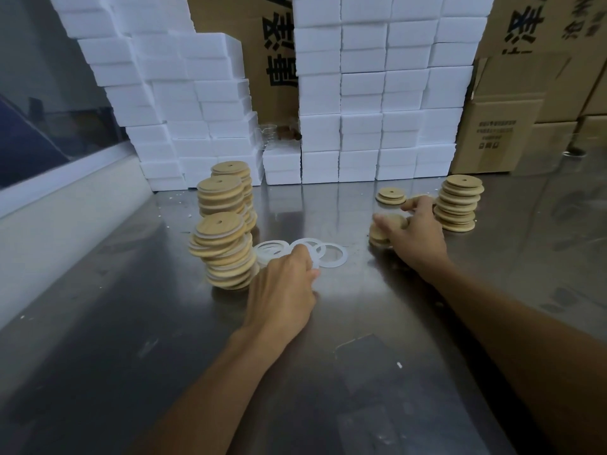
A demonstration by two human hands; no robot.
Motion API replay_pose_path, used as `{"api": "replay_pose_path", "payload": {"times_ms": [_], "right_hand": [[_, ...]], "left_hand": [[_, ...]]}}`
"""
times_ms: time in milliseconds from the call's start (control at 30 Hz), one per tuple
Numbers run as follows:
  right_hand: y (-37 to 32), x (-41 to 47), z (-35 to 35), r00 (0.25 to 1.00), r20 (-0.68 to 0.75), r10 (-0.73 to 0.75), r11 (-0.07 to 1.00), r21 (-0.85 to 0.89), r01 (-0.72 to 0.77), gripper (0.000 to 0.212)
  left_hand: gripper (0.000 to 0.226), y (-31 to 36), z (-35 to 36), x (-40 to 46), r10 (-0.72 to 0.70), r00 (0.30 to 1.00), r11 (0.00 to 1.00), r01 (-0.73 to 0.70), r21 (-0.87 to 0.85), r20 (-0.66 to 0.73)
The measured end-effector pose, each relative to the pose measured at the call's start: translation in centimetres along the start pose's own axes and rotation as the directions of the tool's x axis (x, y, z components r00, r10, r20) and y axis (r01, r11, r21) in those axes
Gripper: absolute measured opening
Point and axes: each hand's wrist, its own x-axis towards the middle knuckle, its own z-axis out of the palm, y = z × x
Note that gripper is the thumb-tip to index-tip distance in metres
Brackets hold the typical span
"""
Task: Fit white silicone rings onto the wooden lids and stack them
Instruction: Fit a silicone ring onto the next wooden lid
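Note:
Three stacks of ringed wooden lids stand at the left; the nearest stack [225, 249] leans. Loose white silicone rings [331, 254] lie beside it on the steel table [345, 323]. My left hand [282, 290] rests over the near rings with its fingers curled down on one. My right hand [415, 236] curls round the top lid of a short pile of bare lids [377, 238]. A taller bare-lid stack [458, 201] stands just right of that hand, and two lids [391, 195] lie behind it.
Walls of white foam boxes [361, 100] line the back of the table. Brown cartons [525, 93] stand at the back right. A pale ledge [65, 208] runs along the left edge.

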Motion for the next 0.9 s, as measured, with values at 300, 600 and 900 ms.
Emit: {"api": "replay_pose_path", "payload": {"times_ms": [300,600,900], "right_hand": [[-1.0,-4.6,-1.9,0.969,0.117,-0.216,0.942,0.285,0.176,0.009],[-3.7,-7.6,-1.0,0.877,0.236,-0.418,0.838,0.473,0.273,0.034],[-3.6,-8.1,0.6,0.841,0.188,-0.508,0.811,0.433,0.393,0.015]], "left_hand": [[0.014,1.1,0.5,0.3,-0.162,0.985,0.681,0.157,-0.716,0.061],[0.009,0.6,0.4,0.8,-0.348,0.916,0.283,0.307,-0.909,0.201],[0.008,0.9,0.9,0.4,-0.340,0.928,0.374,0.281,-0.884,0.151]]}}
